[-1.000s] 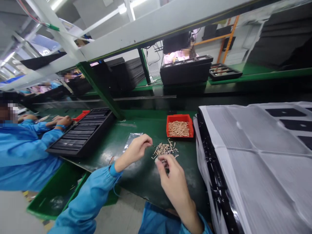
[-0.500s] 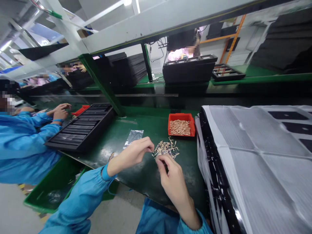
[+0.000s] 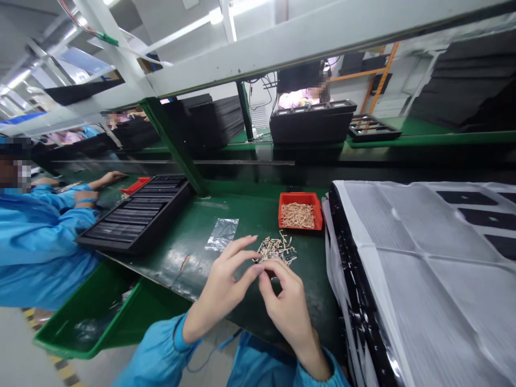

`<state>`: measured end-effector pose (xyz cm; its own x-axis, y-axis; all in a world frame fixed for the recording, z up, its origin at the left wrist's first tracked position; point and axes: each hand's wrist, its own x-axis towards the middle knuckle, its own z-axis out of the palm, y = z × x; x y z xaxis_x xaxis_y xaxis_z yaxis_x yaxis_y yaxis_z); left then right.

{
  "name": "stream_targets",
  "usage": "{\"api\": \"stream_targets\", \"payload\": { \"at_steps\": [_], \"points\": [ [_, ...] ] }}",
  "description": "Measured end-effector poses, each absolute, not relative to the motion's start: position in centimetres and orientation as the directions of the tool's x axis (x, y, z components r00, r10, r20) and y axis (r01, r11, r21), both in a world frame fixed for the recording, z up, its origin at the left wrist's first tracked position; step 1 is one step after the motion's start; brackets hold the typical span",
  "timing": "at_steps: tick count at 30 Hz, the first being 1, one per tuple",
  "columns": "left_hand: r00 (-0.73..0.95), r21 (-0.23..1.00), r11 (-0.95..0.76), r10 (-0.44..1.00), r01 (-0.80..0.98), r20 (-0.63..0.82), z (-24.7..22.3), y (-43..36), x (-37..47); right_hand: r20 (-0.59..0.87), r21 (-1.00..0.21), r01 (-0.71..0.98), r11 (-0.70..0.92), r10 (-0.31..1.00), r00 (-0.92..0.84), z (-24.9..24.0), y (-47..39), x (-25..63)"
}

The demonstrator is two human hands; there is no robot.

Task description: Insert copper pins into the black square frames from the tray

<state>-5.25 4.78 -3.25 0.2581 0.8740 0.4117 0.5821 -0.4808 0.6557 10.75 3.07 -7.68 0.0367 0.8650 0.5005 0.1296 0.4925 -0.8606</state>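
A loose pile of small tan and dark pieces [image 3: 276,248] lies on the green table [image 3: 250,209]. At its near edge my right hand [image 3: 286,301] is closed, thumb and index finger pinched on something too small to make out. My left hand [image 3: 228,279] meets it from the left; its thumb tip touches near the right fingertips, while its other fingers are spread apart. Beyond the pile stands a red bin [image 3: 300,211] filled with similar tan pieces. A clear plastic bag [image 3: 222,234] lies flat to the left of the pile.
White-sheeted stacked trays [image 3: 423,258] rise on the right. A black slotted tray [image 3: 139,215] lies at left, beside a person in blue sleeves [image 3: 40,236]. Below the table edge hangs a green bin [image 3: 100,317]. A green post [image 3: 173,145] stands behind.
My left hand has come back from the pile to my right fingertips, and its fingers have spread. The clear bag is more exposed. The neighbouring person's hands have moved apart.
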Motion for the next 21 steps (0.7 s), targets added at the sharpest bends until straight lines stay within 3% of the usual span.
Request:
{"api": "stream_targets", "payload": {
  "at_steps": [6,11,16,21],
  "points": [
    [0.054,0.86,-0.308,0.948,0.406,0.314,-4.7,3.6,-3.3,0.519,-0.848,0.143,0.51,0.854,0.04,-7.8,3.0,10.6],
    [-0.164,0.956,-0.263,0.946,0.128,0.281,-6.3,4.5,-2.6,0.518,-0.843,0.195,0.501,0.854,0.049,-8.5,3.0,9.7],
    [-0.37,0.891,-0.42,0.866,-0.174,0.336,-5.1,7.8,-4.8,0.516,-0.849,0.205,0.487,0.848,0.122,-7.5,3.4,10.0],
    [-0.264,0.804,-0.535,0.84,-0.259,0.474,-2.3,10.8,-5.7,0.375,-0.927,0.162,0.339,0.861,0.345,-5.8,8.6,13.0]
  ]
}}
